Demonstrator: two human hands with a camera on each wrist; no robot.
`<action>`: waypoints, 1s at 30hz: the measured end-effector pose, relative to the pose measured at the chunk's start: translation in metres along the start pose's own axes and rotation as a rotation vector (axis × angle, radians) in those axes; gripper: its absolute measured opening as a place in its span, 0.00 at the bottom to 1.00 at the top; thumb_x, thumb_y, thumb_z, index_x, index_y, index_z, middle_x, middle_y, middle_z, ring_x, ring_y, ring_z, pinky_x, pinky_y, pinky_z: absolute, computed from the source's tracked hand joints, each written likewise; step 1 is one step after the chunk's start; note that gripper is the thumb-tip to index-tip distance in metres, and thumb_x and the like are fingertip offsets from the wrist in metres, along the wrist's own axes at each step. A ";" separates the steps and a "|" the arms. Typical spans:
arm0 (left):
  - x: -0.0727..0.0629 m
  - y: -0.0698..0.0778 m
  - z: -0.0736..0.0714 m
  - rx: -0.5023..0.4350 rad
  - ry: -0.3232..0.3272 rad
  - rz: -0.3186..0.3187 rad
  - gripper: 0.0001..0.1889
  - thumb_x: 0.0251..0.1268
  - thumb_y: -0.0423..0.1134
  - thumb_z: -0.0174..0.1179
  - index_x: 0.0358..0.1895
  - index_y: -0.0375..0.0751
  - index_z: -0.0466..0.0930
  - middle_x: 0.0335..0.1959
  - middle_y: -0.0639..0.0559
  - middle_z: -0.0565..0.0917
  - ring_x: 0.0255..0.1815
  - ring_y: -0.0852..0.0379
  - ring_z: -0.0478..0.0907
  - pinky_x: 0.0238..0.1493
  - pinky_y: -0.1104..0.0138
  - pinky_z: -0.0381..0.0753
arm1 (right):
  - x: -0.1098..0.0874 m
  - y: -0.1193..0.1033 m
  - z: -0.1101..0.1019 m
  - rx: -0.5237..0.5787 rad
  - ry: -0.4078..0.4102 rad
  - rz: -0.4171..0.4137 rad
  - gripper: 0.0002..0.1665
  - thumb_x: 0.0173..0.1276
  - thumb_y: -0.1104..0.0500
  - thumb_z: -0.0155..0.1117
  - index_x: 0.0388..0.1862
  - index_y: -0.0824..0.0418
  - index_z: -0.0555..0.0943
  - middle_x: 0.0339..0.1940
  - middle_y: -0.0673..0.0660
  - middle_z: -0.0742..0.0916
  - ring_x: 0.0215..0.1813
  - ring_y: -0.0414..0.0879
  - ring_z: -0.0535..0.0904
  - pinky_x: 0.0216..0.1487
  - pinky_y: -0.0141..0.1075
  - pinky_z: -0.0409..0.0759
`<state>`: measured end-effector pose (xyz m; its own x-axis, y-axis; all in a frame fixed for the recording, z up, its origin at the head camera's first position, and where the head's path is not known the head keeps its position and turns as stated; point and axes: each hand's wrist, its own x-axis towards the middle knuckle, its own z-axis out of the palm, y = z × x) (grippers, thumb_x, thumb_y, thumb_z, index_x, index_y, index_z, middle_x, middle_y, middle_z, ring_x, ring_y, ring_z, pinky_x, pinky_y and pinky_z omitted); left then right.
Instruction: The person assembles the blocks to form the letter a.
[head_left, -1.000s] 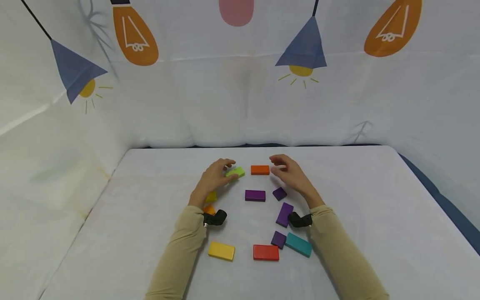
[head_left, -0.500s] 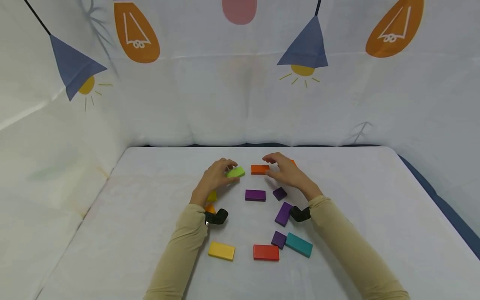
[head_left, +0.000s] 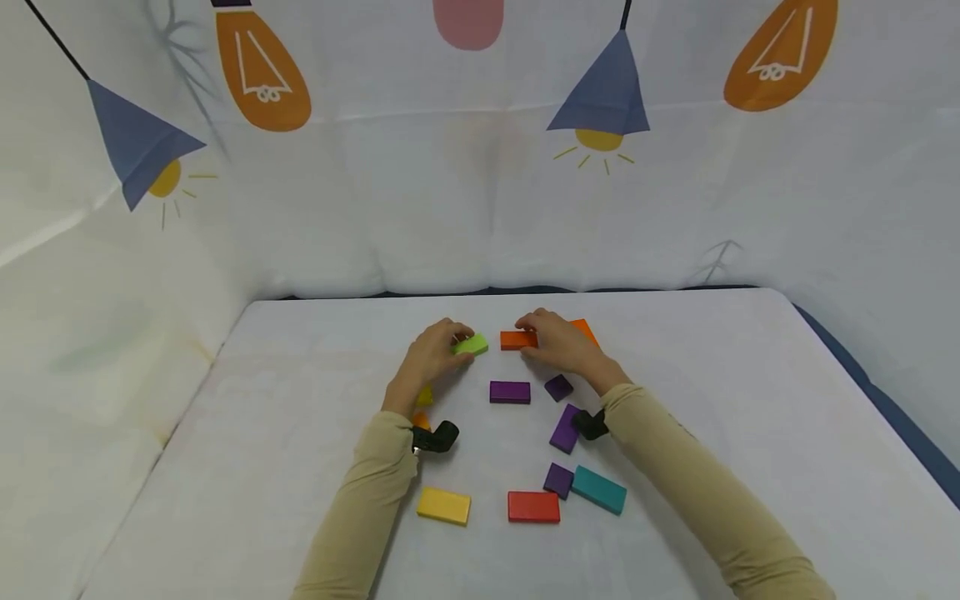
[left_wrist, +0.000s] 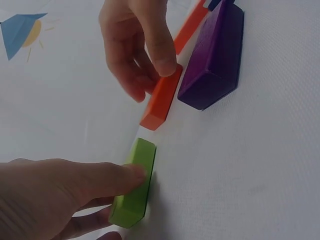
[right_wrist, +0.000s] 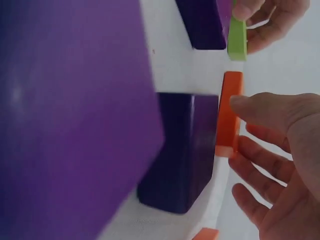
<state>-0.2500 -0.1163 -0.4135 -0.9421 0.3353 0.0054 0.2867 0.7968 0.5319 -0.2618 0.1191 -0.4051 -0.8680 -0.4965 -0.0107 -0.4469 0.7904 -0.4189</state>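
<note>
Near the table's far edge, my left hand [head_left: 434,356] pinches a lime green block [head_left: 474,343], thumb on its near side and fingers behind. In the left wrist view, the thumb lies across this green block [left_wrist: 134,190]. To the right, my right hand [head_left: 561,343] holds an orange block [head_left: 517,340] between thumb and curled fingers. The right wrist view has the thumb on the orange block [right_wrist: 229,115] and fingertips at its other side. A small gap separates the green and orange blocks. Behind the right hand lies another orange block [head_left: 585,331], partly hidden.
Nearer lie a purple block [head_left: 510,392], a small dark purple block [head_left: 558,387] and another purple block [head_left: 565,429]. Yellow [head_left: 444,505], red [head_left: 533,507] and teal [head_left: 599,489] blocks sit at the front. Yellow and orange pieces are partly hidden by the left wrist.
My right hand has moved left onto the orange block and its fingers have closed about it, uncovering another orange block behind. The left hand stays at the green block.
</note>
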 end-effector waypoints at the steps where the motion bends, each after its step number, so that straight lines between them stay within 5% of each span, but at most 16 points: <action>1: 0.000 0.000 0.000 0.002 0.003 0.004 0.21 0.57 0.39 0.67 0.55 0.39 0.78 0.47 0.45 0.79 0.49 0.49 0.75 0.53 0.57 0.74 | 0.000 -0.001 0.001 -0.013 0.000 0.000 0.26 0.63 0.57 0.65 0.59 0.63 0.74 0.52 0.60 0.78 0.51 0.51 0.74 0.57 0.45 0.73; 15: -0.002 -0.002 0.004 0.016 0.115 0.096 0.18 0.59 0.32 0.64 0.54 0.37 0.79 0.50 0.41 0.78 0.53 0.45 0.73 0.57 0.55 0.71 | 0.002 -0.007 0.002 -0.056 -0.029 0.014 0.26 0.65 0.56 0.64 0.60 0.62 0.74 0.57 0.60 0.77 0.56 0.52 0.73 0.59 0.45 0.72; 30: 0.000 -0.001 0.008 0.023 0.182 0.113 0.17 0.59 0.28 0.62 0.53 0.37 0.79 0.50 0.41 0.77 0.53 0.43 0.73 0.56 0.56 0.71 | 0.005 -0.006 0.004 -0.094 -0.025 -0.013 0.25 0.64 0.55 0.65 0.59 0.62 0.75 0.54 0.60 0.78 0.53 0.52 0.75 0.58 0.46 0.73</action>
<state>-0.2486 -0.1133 -0.4204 -0.9190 0.3286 0.2178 0.3942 0.7711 0.5001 -0.2628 0.1101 -0.4064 -0.8569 -0.5146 -0.0287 -0.4774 0.8135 -0.3322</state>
